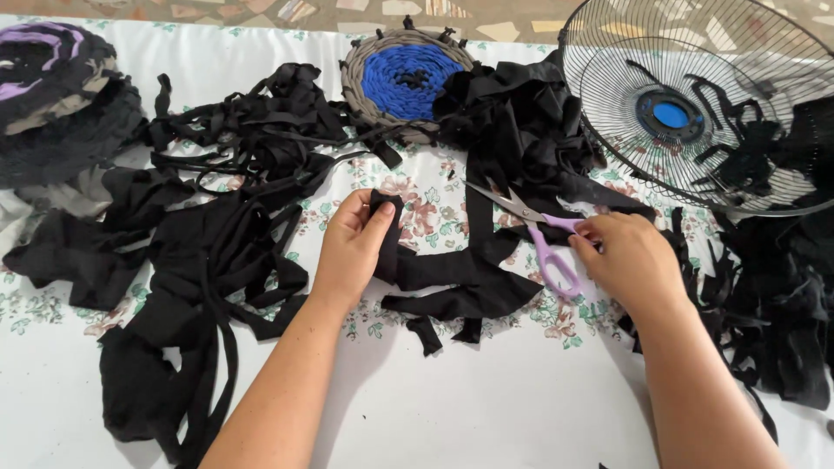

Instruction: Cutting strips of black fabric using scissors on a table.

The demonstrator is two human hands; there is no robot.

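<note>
Black fabric strips [200,260] heaped at left. At centre, left hand [352,247] pinching shut on a black cloth strip [434,269]: soft, limp, light, probably best gripped near the cut. Right of centre, right hand [630,260] closed on purple-handled scissors [539,230], blades open.

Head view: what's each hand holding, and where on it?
Left hand pinches the folded end of a black fabric strip. Right hand grips the scissors by their purple handles, blades open.
</note>
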